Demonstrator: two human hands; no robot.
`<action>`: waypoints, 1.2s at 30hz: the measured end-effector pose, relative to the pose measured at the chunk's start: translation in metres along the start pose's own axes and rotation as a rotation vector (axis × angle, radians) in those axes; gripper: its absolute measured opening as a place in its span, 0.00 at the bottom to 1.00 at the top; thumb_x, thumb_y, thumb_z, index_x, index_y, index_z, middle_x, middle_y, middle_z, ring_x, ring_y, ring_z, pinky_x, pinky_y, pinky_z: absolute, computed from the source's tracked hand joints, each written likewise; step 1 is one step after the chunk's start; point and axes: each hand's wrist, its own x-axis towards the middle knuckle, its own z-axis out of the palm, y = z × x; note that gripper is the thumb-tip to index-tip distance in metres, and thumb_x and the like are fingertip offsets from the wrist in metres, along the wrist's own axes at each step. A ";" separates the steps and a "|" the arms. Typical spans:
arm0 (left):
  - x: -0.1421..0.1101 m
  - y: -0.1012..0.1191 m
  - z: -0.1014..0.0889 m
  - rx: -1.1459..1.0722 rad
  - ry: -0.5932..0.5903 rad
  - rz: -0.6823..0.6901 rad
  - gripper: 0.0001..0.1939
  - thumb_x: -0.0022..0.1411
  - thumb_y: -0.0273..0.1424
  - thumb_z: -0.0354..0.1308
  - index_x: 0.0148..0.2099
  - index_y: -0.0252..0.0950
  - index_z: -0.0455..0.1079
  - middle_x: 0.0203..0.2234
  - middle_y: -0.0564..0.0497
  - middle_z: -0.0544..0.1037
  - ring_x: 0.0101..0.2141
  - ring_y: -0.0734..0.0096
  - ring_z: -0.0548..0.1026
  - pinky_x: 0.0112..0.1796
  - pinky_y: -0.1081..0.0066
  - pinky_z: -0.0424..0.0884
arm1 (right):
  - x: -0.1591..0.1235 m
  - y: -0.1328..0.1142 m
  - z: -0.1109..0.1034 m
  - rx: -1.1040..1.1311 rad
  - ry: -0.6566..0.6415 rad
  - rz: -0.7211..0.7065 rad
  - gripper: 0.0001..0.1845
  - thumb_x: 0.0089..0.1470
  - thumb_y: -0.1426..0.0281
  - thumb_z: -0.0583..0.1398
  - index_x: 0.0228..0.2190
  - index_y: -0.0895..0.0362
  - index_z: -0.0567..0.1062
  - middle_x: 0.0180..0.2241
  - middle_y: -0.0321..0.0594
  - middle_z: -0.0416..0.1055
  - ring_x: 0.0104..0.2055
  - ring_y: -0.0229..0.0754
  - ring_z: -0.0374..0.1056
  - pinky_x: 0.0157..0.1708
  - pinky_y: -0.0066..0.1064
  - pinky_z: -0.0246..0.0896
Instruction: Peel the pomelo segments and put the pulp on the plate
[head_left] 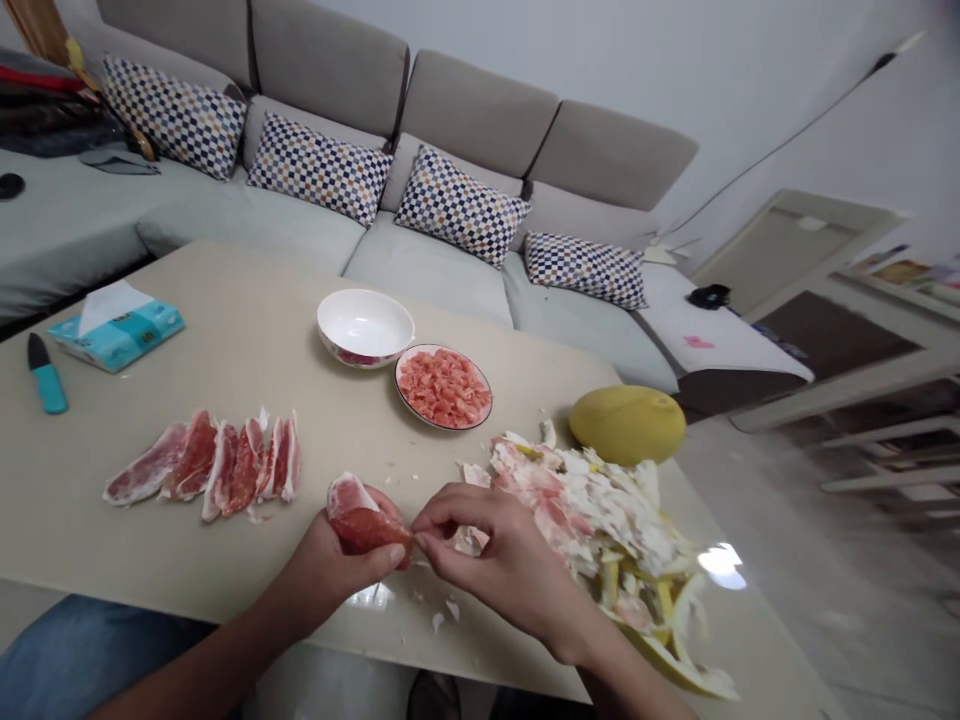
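Observation:
My left hand (322,575) is closed around a pink pomelo segment (360,515) just above the near edge of the beige table (247,330). My right hand (495,555) pinches the membrane at that segment's right end, fingers pressed together. A row of several peeled pink segments (214,465) lies on the table to the left. Right of my hands sits a heap of white pith and yellow peel (607,525).
A plate of pink pomelo pieces (444,387) and a white bowl (365,326) stand mid-table. A whole yellow pomelo (628,424) rests at the right edge. A tissue pack (116,325) and teal knife (46,375) lie far left. A grey sofa with checked cushions (319,168) runs behind.

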 end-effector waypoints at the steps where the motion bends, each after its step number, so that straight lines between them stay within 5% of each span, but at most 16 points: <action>1: 0.000 0.000 0.000 0.010 -0.004 0.001 0.09 0.53 0.30 0.64 0.37 0.38 0.69 0.28 0.55 0.72 0.30 0.71 0.68 0.32 0.71 0.63 | 0.000 0.000 0.000 -0.006 -0.008 0.010 0.08 0.51 0.79 0.61 0.28 0.55 0.79 0.28 0.35 0.75 0.30 0.35 0.70 0.32 0.25 0.63; 7: -0.001 -0.002 -0.001 -0.041 -0.103 -0.020 0.08 0.53 0.30 0.63 0.36 0.37 0.68 0.28 0.55 0.72 0.30 0.71 0.69 0.34 0.70 0.63 | -0.006 -0.003 -0.001 -0.018 -0.064 0.059 0.10 0.50 0.80 0.59 0.29 0.56 0.78 0.27 0.34 0.74 0.29 0.34 0.68 0.28 0.24 0.61; 19: -0.002 0.002 0.000 0.048 -0.054 0.050 0.09 0.53 0.27 0.64 0.37 0.36 0.68 0.30 0.53 0.74 0.32 0.71 0.71 0.34 0.73 0.65 | -0.007 -0.007 0.001 0.013 -0.018 0.031 0.10 0.50 0.81 0.59 0.29 0.55 0.78 0.27 0.34 0.75 0.29 0.34 0.69 0.28 0.23 0.61; 28: -0.002 -0.009 -0.003 0.075 0.017 0.418 0.10 0.53 0.23 0.66 0.37 0.39 0.70 0.38 0.49 0.76 0.44 0.62 0.75 0.45 0.64 0.71 | -0.019 -0.011 0.020 0.102 0.237 0.084 0.02 0.49 0.74 0.62 0.27 0.56 0.77 0.25 0.36 0.73 0.25 0.35 0.68 0.23 0.24 0.64; 36: -0.005 -0.012 0.003 -0.082 -0.014 0.398 0.10 0.54 0.22 0.65 0.37 0.40 0.70 0.39 0.50 0.74 0.47 0.58 0.75 0.48 0.60 0.71 | -0.023 -0.005 0.033 0.109 0.312 0.117 0.07 0.48 0.76 0.58 0.28 0.56 0.77 0.26 0.37 0.74 0.26 0.36 0.70 0.24 0.24 0.66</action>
